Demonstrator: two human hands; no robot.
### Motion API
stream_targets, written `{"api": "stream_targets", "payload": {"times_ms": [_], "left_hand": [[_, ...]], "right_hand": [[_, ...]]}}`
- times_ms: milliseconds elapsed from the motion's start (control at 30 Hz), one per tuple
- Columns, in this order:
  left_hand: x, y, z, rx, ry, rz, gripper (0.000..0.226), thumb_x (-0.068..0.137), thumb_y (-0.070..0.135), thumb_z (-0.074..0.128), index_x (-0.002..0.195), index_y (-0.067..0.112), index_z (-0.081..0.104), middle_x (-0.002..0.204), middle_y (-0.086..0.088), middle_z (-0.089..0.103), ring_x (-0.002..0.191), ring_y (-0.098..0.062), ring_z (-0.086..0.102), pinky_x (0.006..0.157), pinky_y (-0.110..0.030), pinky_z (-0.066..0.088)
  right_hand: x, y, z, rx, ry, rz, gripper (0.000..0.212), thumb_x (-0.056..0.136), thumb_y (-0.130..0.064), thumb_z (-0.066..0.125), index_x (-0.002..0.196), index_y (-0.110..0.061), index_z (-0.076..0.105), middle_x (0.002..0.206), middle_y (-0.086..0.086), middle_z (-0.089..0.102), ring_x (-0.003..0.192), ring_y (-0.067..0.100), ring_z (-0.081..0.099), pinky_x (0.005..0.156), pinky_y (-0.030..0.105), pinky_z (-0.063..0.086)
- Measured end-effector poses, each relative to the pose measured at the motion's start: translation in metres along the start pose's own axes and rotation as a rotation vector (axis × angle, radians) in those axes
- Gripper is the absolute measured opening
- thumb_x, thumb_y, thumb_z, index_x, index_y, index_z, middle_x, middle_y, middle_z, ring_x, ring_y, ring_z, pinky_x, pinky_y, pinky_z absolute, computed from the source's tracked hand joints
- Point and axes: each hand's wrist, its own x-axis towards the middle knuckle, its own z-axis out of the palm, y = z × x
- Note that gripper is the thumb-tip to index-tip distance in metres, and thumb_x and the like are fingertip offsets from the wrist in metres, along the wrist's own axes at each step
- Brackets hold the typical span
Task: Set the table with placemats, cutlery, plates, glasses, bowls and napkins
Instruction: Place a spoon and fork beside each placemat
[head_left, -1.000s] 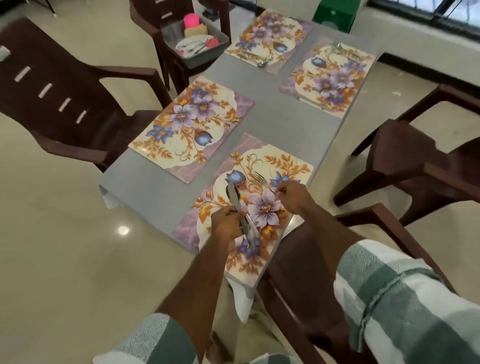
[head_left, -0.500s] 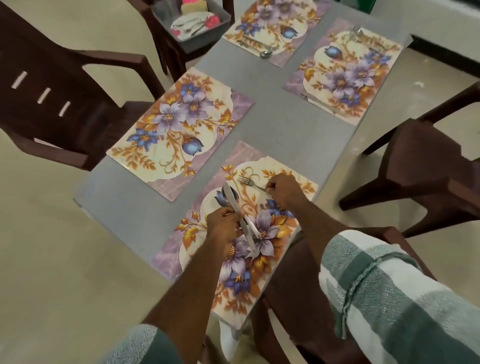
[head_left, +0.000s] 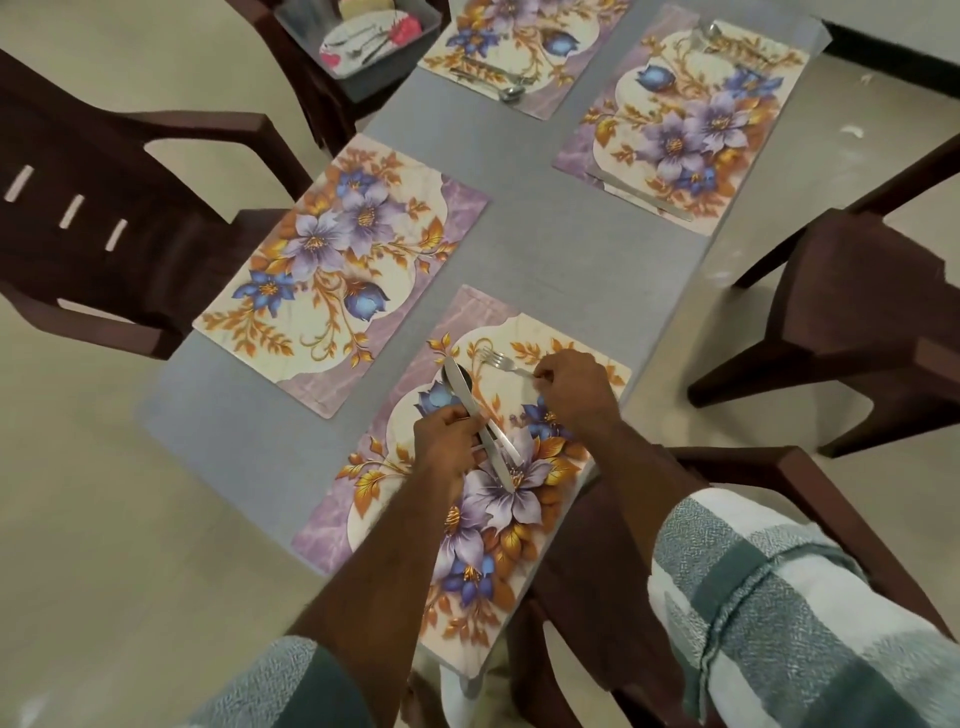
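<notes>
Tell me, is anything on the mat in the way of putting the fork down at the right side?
Nothing visible is. The right hand pinches the fork over the bare right part of the mat. The knife, held by the left hand, lies further left.

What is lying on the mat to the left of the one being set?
Nothing that can be seen: the left placemat shows only its flower print, with no cutlery on it. The left hand holds a knife and the right hand a fork, both over the near placemat.
</notes>
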Motion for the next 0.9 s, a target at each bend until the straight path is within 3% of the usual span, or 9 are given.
{"api": "stream_targets", "payload": {"times_ms": [200,367,733,833,900], "left_hand": [[0.003,0.001,0.015,0.027,-0.029,0.009,0.016,0.091,0.011,0.073,0.104,0.001,0.071,0.1,-0.016,0.075,0.095,-0.033,0.073,0.077,-0.039,0.063],[0.007,0.001,0.02,0.055,-0.005,0.006,0.018,0.091,0.012,0.074,0.106,0.003,0.071,0.104,-0.014,0.075,0.095,-0.031,0.073,0.089,-0.047,0.06],[0.01,0.004,0.027,-0.019,-0.008,-0.01,0.021,0.091,0.012,0.074,0.109,0.003,0.071,0.105,-0.013,0.075,0.093,-0.03,0.075,0.088,-0.045,0.061],[0.011,0.005,0.025,-0.048,-0.025,-0.01,0.019,0.09,0.01,0.074,0.108,0.002,0.071,0.102,-0.014,0.076,0.09,-0.03,0.076,0.086,-0.044,0.061],[0.013,0.005,0.024,-0.065,-0.041,-0.008,0.017,0.091,0.009,0.073,0.107,0.002,0.069,0.099,-0.015,0.076,0.087,-0.029,0.076,0.082,-0.042,0.062]], "right_hand": [[0.0,0.011,-0.007,-0.009,0.047,0.049,0.023,0.099,-0.029,0.059,0.108,-0.017,0.077,0.107,0.006,0.073,0.094,0.023,0.068,0.085,0.034,0.053],[0.003,0.011,-0.01,-0.018,0.041,0.053,0.024,0.1,-0.032,0.061,0.11,-0.016,0.075,0.11,0.006,0.072,0.096,0.024,0.068,0.09,0.039,0.054],[0.001,0.008,-0.011,-0.028,0.058,0.075,0.028,0.098,-0.036,0.063,0.117,-0.018,0.072,0.116,0.005,0.068,0.101,0.024,0.064,0.091,0.039,0.052],[-0.011,-0.002,-0.013,0.253,0.105,-0.008,0.026,0.095,-0.035,0.067,0.108,-0.013,0.075,0.104,0.003,0.071,0.09,0.014,0.063,0.083,0.033,0.053],[-0.023,-0.013,-0.013,0.443,-0.058,-0.076,0.023,0.093,-0.035,0.07,0.097,-0.014,0.077,0.091,-0.002,0.073,0.081,0.01,0.065,0.077,0.032,0.056]]}}
